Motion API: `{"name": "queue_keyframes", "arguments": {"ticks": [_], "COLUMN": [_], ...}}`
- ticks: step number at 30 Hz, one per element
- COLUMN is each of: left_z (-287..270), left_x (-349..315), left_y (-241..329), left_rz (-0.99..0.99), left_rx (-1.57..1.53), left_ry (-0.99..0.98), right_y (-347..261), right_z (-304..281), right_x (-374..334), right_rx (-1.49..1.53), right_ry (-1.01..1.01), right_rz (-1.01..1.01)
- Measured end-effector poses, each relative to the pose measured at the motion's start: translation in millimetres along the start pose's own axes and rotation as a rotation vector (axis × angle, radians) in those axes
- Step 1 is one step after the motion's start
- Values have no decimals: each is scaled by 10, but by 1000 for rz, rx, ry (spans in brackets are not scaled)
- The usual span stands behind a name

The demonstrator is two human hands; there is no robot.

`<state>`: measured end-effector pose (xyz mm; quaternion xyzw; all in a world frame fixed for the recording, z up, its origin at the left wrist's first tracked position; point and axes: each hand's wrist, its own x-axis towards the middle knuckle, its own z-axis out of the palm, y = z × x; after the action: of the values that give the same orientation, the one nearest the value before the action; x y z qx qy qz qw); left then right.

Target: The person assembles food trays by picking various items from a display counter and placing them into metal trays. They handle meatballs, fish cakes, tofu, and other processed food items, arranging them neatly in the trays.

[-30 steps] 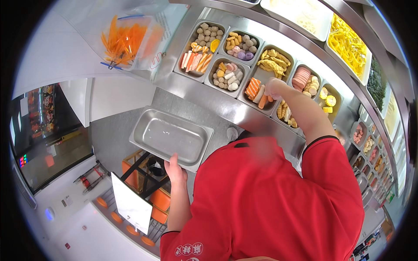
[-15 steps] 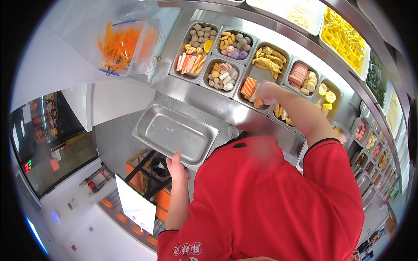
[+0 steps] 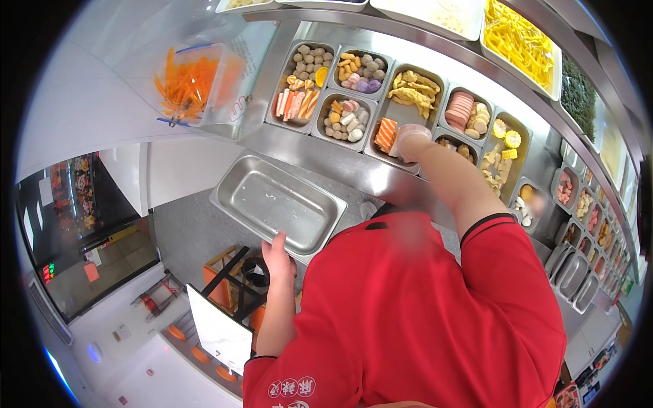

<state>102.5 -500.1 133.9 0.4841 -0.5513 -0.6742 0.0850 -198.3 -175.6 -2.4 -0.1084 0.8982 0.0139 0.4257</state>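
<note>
"Where is the right hand (image 3: 413,141) placed?"
"It is lowered into the food pan (image 3: 396,113), just beside an orange-striped block (image 3: 386,135); what is grasped by its fingers cannot be told."
"And the left hand (image 3: 277,260)?"
"By its fingers the steel tray (image 3: 279,204) is gripped at the rim, thumb laid over the edge; the tray is held left of the food pan, closer to the body."
"What is set right of that pan?"
"Pink slices (image 3: 459,109)."
</note>
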Motion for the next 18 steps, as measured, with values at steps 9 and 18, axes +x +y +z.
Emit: {"name": "queue_keyframes", "arguments": {"ticks": [9,18], "left_z": [-189,-416], "left_x": [27,114], "left_y": [-61,-30], "left_rz": [4,28], "left_rx": [-49,-149], "left_ry": [67,74], "right_y": [115,13], "right_z": [-287,-351], "right_x": [96,-249], "right_rx": [-56,-109], "right_ry": [10,-64], "right_rz": [-8,-95]}}
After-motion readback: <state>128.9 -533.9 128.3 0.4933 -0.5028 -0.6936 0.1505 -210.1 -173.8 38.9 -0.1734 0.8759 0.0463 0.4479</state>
